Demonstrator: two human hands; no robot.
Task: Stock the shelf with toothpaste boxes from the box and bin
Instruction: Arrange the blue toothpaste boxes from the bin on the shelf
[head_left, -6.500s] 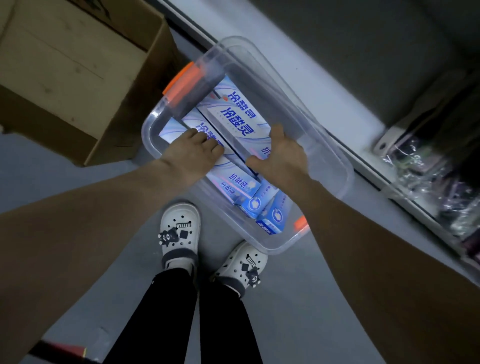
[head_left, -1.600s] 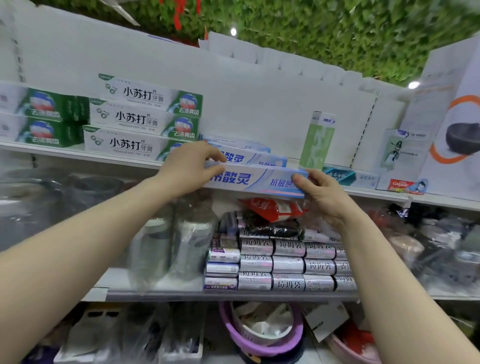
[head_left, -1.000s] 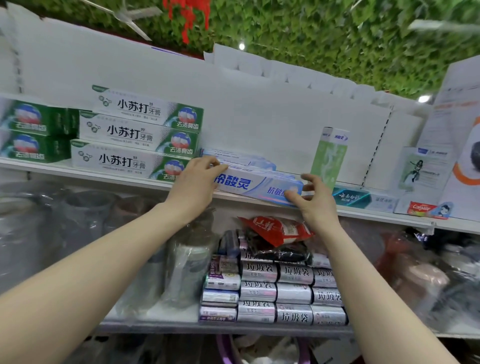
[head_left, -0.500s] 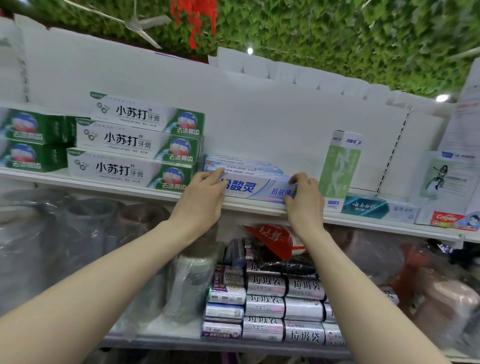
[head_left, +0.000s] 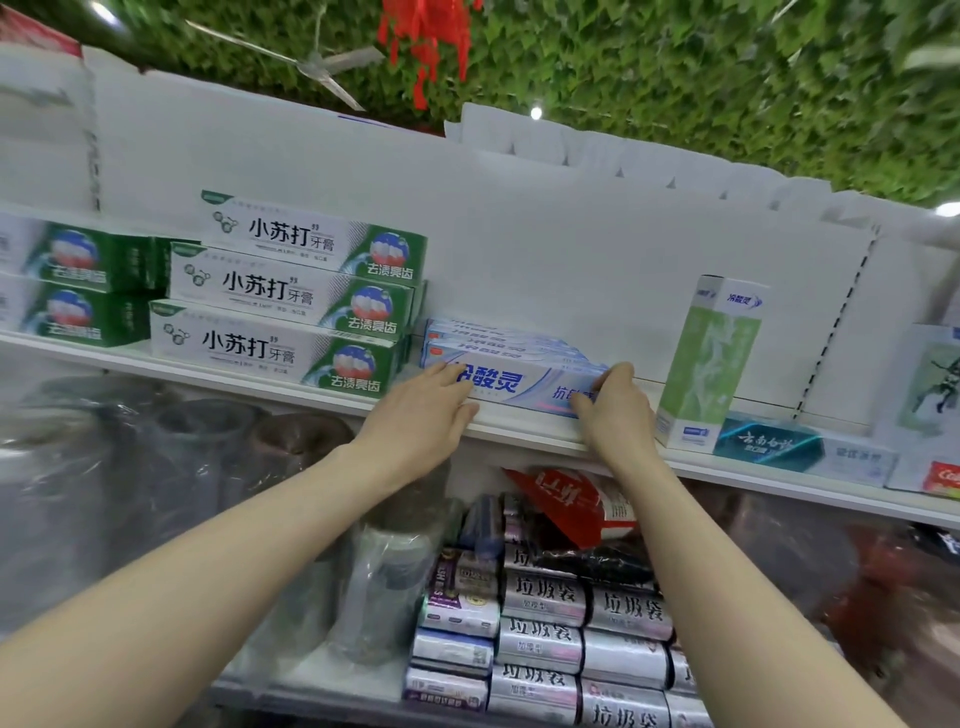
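**A:** What are the hands doing?

**B:** The left hand (head_left: 431, 410) lies flat with its fingers straight, pressing the front of the toothpaste box (head_left: 524, 387) at its left end. The right hand (head_left: 613, 415) curls over the right end, fingers on top and thumb on the front face.

**A:** Is the box up in the air?

**B:** Not any more. A moment ago both hands carried it in front of the shelf (head_left: 260, 382) edge. Now it sits lengthwise on the board, just in front of the stack of matching boxes (head_left: 498, 340).

**A:** So this one is stocked?

**B:** Nearly, I'd judge. It only needs squaring up and letting go (the bin and the floor box are out of view, so I can't say how many remain).

**A:** How will it handle?

**B:** It's a long, thin carton of glossy white-and-blue card with sharp edges. It's probably light and should slide easily on the smooth white board. To its left the green-and-white boxes (head_left: 291, 343) are stacked three high and have the same shape. An upright pale-green carton (head_left: 711, 364) stands near the right hand, tall and narrow, so it could be knocked easily. Below, bin-bag rolls (head_left: 545, 639) shine in film.
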